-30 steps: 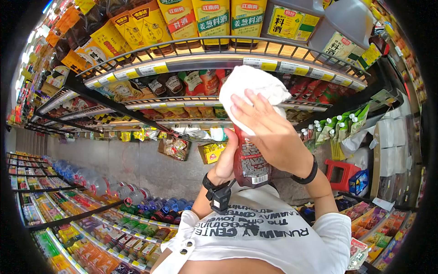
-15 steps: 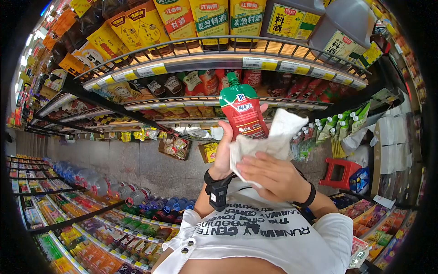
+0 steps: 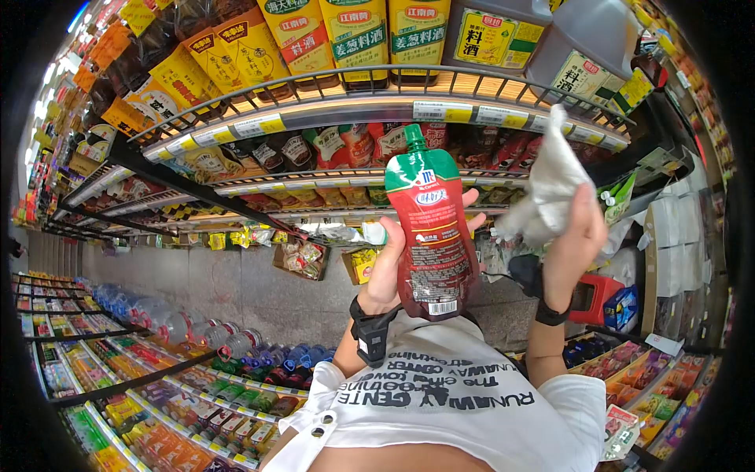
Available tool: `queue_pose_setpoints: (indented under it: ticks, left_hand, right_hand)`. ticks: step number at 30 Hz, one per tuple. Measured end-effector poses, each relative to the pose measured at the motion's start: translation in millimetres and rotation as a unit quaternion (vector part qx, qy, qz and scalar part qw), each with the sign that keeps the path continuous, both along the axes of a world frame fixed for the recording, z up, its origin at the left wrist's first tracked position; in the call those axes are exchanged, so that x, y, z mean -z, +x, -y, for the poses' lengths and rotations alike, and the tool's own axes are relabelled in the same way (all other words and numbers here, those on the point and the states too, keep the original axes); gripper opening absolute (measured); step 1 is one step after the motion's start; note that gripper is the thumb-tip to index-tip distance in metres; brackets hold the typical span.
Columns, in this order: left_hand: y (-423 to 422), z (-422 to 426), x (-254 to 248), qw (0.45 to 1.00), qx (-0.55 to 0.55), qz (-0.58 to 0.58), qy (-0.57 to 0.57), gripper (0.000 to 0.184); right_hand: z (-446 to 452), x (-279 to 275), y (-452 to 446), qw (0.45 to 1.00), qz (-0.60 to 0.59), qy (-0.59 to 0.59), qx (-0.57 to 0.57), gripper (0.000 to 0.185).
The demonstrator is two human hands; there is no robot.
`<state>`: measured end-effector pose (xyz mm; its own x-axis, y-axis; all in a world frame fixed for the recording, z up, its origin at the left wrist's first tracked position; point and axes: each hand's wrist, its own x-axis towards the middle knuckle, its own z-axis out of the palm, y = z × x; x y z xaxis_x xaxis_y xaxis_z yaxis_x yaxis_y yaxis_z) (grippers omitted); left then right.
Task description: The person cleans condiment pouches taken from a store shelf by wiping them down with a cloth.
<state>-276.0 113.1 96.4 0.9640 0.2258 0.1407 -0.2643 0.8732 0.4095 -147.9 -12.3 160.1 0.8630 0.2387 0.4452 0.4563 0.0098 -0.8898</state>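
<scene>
My left hand (image 3: 384, 267) is wrapped round a red sauce pouch (image 3: 434, 236) from behind, thumb on its left edge and fingertips showing at its right. The pouch stands upright with its green spout at the top and a printed label and barcode towards me. To the right, my right hand (image 3: 578, 236) is closed on a white cloth (image 3: 554, 177), raised and apart from the pouch. The cloth's lower part is smeared by motion.
A wire-fronted shelf (image 3: 377, 86) with cooking wine bottles (image 3: 354, 35) is ahead. Lower shelves hold more sauce pouches (image 3: 346, 145). Cardboard boxes (image 3: 301, 261) stand on the floor. A red stool (image 3: 594, 297) is at right, water bottles (image 3: 169, 315) at left.
My right hand has lifted the cloth off the pouch and carried it up and to the right. The whole pouch front now shows, slightly closer to me.
</scene>
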Motion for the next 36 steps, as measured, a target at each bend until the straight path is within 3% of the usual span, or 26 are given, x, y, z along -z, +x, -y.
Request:
queue_pose_setpoints:
  ticks: [2, 3, 5, 8, 12, 14, 15, 16, 18, 20, 22, 24, 25, 26, 27, 28, 29, 30, 32, 34, 36]
  left_hand:
    - [0.3, 5.1, -2.7, 1.000, -0.001, 0.004, 0.013, 0.089]
    - [-10.1, 3.0, 14.7, 0.998, 0.004, -0.053, 0.021, 0.082]
    - [-14.0, 5.4, 9.3, 0.994, -0.021, -0.098, 0.050, 0.078]
    - [-19.0, 2.6, 8.0, 0.986, -0.034, -0.142, 0.075, 0.071]
    - [-18.4, 3.4, 10.8, 0.980, -0.067, -0.178, 0.062, 0.066]
    - [-23.9, 1.6, 31.0, 0.968, -0.085, -0.210, 0.105, 0.059]
    - [-19.9, -4.1, 32.6, 0.991, -0.044, -0.128, 0.016, 0.055]
    - [-21.7, -5.2, 30.0, 0.979, -0.060, -0.176, 0.084, 0.065]
    - [-1.4, -2.2, 9.0, 0.997, 0.006, -0.011, -0.070, 0.075]
    - [-0.1, -2.4, 5.0, 1.000, -0.018, -0.017, -0.017, 0.079]
    - [-0.1, -0.6, -1.0, 0.998, -0.039, -0.023, 0.038, 0.084]
    - [-1.8, 2.3, -8.0, 0.998, -0.035, -0.038, 0.043, 0.080]
    - [-0.3, 1.8, -4.6, 0.999, -0.031, -0.030, 0.030, 0.078]
    - [-0.9, 1.5, -3.9, 0.999, -0.029, -0.031, 0.030, 0.078]
    - [-1.5, 1.4, -3.7, 1.000, -0.017, -0.010, 0.002, 0.074]
    - [-1.8, 1.3, -2.9, 1.000, -0.003, 0.011, -0.026, 0.069]
    - [-0.6, 1.0, 4.1, 1.000, -0.007, 0.022, -0.013, 0.067]
    - [-0.8, 0.8, 3.9, 1.000, -0.006, 0.023, -0.013, 0.067]
    - [-2.1, 0.2, 2.7, 1.000, -0.012, 0.016, -0.003, 0.067]
    - [-1.8, 2.8, 3.1, 1.000, -0.022, -0.004, -0.022, 0.067]
    - [-3.7, 0.3, 12.0, 1.000, 0.024, -0.006, 0.011, 0.066]
  right_hand:
    - [-17.7, -1.0, -9.1, 0.976, 0.134, -0.093, -0.147, 0.031]
    - [-28.6, 3.9, -9.1, 0.942, 0.208, -0.140, -0.225, 0.032]
    - [-44.3, 3.4, -13.6, 0.882, 0.311, -0.219, -0.278, 0.036]
    - [-36.3, 6.4, -16.4, 0.858, 0.311, -0.264, -0.313, 0.036]
    - [-14.0, 20.0, -23.3, 0.870, 0.204, -0.194, -0.404, 0.040]
    - [-0.5, 25.5, -24.3, 0.861, 0.215, -0.201, -0.414, 0.043]
    - [6.1, 28.1, -26.3, 0.850, 0.227, -0.201, -0.431, 0.042]
    - [12.3, 31.3, -28.2, 0.837, 0.239, -0.201, -0.449, 0.041]
    - [24.6, 39.2, -31.4, 0.831, 0.249, -0.196, -0.456, 0.038]
    - [34.2, 43.3, -34.2, 0.822, 0.217, -0.166, -0.499, 0.034]
    - [36.5, 43.0, -36.1, 0.828, 0.234, -0.144, -0.489, 0.030]
    - [44.2, 51.4, -33.4, 0.852, 0.048, -0.048, -0.520, 0.035]
    - [41.1, 48.4, -35.0, 0.882, -0.051, 0.015, -0.469, 0.046]
    - [68.5, 60.2, -19.0, 0.917, -0.119, -0.078, -0.374, 0.039]
    - [71.6, 90.0, -19.5, 0.978, -0.181, -0.039, -0.096, 0.025]
    - [56.1, 61.8, -7.7, 0.934, -0.334, 0.069, -0.103, 0.020]
    - [49.4, 61.2, 11.6, 0.918, -0.367, 0.140, -0.045, 0.028]
    - [43.2, 36.0, 16.2, 0.935, -0.310, 0.147, -0.094, 0.030]
    - [30.2, 17.1, 13.0, 0.952, -0.231, 0.191, -0.068, 0.033]
    - [19.5, 17.4, 3.1, 0.978, -0.175, 0.055, -0.099, 0.035]
    - [-8.3, 14.8, -9.4, 0.972, -0.010, -0.106, -0.207, 0.038]
